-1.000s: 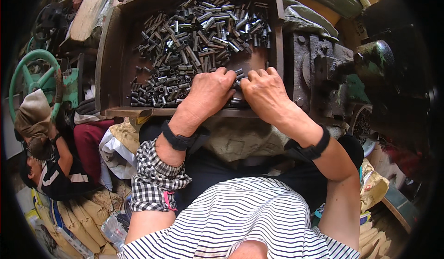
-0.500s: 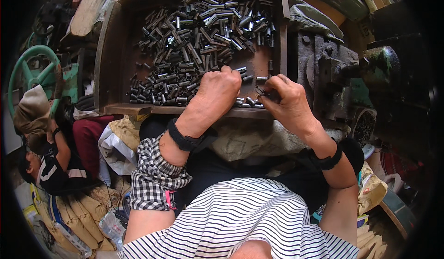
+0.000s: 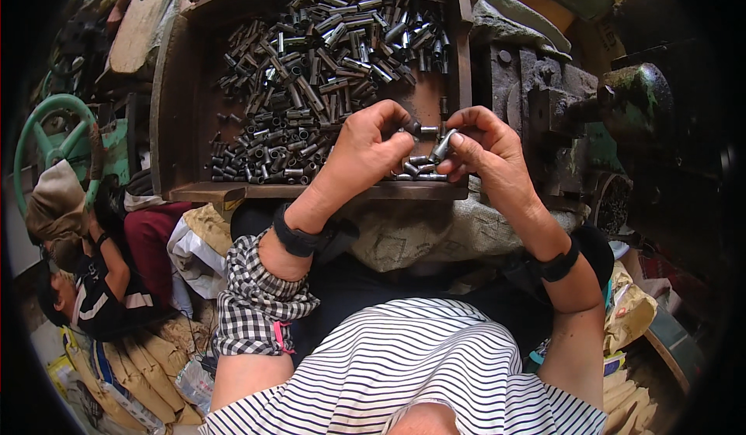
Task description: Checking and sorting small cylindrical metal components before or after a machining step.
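Observation:
A wooden tray [image 3: 465, 69] holds a large heap of short metal tubes [image 3: 318, 54], shiny and dark. Smaller pieces [image 3: 272, 143] crowd its near left part. My right hand [image 3: 491, 146], over the near right corner, pinches one silvery metal tube [image 3: 443, 146] between thumb and fingers, tilted. Just left of it, my left hand [image 3: 369, 143] has thumb and fingertips drawn together. Whatever they hold is too small and hidden to name. A few loose tubes [image 3: 420, 167] lie beneath both hands, by the tray's near wall.
A grimy machine with a greenish cylindrical part [image 3: 641, 97] stands close on the right. To the left are a green handwheel [image 3: 58, 143] and another person [image 3: 101, 272] with a raised arm. Sacking [image 3: 420, 233] hangs below the tray's near edge.
My right hand now shows a metal tube raised in its fingers. My left hand has turned so its thumb and fingertips show. The view has shifted slightly.

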Motion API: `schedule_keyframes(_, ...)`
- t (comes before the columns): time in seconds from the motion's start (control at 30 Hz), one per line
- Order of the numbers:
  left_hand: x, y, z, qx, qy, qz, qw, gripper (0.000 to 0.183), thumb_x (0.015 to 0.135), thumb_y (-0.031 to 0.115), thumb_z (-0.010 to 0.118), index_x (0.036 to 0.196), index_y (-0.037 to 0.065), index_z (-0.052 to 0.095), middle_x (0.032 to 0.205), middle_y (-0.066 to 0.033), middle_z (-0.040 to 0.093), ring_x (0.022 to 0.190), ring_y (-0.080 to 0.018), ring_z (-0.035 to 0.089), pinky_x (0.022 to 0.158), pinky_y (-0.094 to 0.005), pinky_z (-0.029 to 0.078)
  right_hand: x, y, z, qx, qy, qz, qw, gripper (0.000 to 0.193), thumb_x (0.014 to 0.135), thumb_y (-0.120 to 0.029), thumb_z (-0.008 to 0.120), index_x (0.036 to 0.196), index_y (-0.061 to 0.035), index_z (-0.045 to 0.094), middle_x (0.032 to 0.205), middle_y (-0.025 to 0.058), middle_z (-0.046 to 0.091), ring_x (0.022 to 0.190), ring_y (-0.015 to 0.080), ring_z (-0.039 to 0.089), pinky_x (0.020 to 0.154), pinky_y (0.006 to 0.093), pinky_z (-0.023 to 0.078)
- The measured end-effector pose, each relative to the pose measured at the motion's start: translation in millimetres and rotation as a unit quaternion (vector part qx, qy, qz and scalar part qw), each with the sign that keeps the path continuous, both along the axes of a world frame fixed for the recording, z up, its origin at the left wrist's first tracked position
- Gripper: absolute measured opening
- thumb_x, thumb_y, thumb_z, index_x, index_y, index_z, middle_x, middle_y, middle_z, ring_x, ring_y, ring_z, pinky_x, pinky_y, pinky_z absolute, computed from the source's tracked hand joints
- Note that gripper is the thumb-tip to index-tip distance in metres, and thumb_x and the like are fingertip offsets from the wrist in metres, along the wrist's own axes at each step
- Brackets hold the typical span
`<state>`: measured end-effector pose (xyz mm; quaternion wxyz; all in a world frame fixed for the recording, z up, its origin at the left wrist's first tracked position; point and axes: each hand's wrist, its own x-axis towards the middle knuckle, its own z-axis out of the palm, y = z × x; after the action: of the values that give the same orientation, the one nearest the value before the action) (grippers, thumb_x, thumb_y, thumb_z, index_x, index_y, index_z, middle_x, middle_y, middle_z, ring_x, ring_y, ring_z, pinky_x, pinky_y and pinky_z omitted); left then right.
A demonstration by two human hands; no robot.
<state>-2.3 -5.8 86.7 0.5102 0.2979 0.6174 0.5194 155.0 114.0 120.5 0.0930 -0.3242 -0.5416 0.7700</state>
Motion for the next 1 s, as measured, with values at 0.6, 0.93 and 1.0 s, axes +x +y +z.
schedule_keyframes(0.6, 7.7, 3.8, -9.0, 0.062, -0.285, 0.056, 0.955, 0.02, 0.09, 0.012, 0.056, 0.106, 0.001, 0.055, 0.08, -0.0065, 0.061, 0.059, -0.0097, 0.058, 0.052, -0.0195, 0.05, 2.7, 5.9, -4.3, 0.062, 0.016, -0.03, 0.998, 0.011, 0.084, -0.004, 0.062, 0.092, 0.0008, 0.055, 0.081, 0.0073, 0.064, 0.075, 0.0107, 0.065, 0.058, 0.0177, 0.051)
schedule_keyframes(0.93, 9.9, 2.9, -7.4, 0.094, -0.259, 0.049, 0.96, 0.021, 0.089, 0.009, 0.056, 0.107, -0.001, 0.054, 0.084, -0.0086, 0.062, 0.065, -0.0106, 0.059, 0.059, -0.0217, 0.051, 4.3, 7.0, -10.2, 0.034, 0.03, -0.059, 0.997, 0.012, 0.084, -0.005, 0.063, 0.092, 0.0014, 0.055, 0.085, 0.0096, 0.064, 0.078, 0.013, 0.066, 0.059, 0.0196, 0.055)
schedule_keyframes(1.0, 10.1, 2.5, -6.0, 0.099, -0.265, 0.054, 0.958, 0.021, 0.089, 0.009, 0.056, 0.107, -0.002, 0.054, 0.085, -0.009, 0.062, 0.065, -0.0108, 0.059, 0.059, -0.0219, 0.051, 4.1, 7.3, -10.7, 0.029, 0.032, -0.061, 0.997, 0.012, 0.084, -0.005, 0.063, 0.092, 0.0012, 0.055, 0.085, 0.0096, 0.064, 0.078, 0.0131, 0.066, 0.059, 0.0194, 0.055)
